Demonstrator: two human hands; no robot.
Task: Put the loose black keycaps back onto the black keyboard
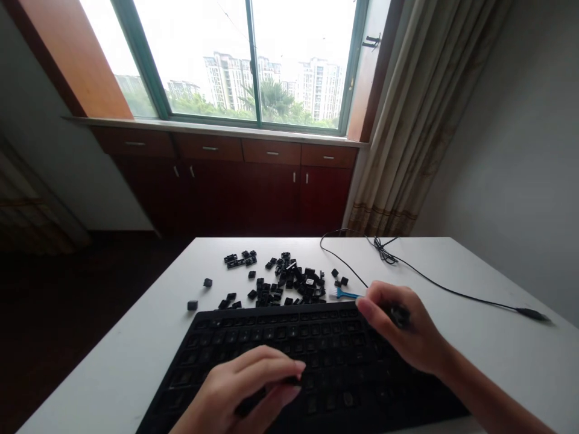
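A black keyboard with its keycaps off lies across the front of the table. Over its middle, my left hand pinches a small black keycap between thumb and fingers, mostly hidden by the fingertips. My right hand is closed around a small blue brush with pale bristles pointing left, above the keyboard's upper right edge. Something dark shows in the curl of its fingers; I cannot make it out. Just beyond the keyboard lies a heap of loose black keycaps.
Two stray keycaps lie toward the left of the white table. A black cable, partly bundled, runs across the right side to a plug. Red-brown cabinets stand under a window behind the table.
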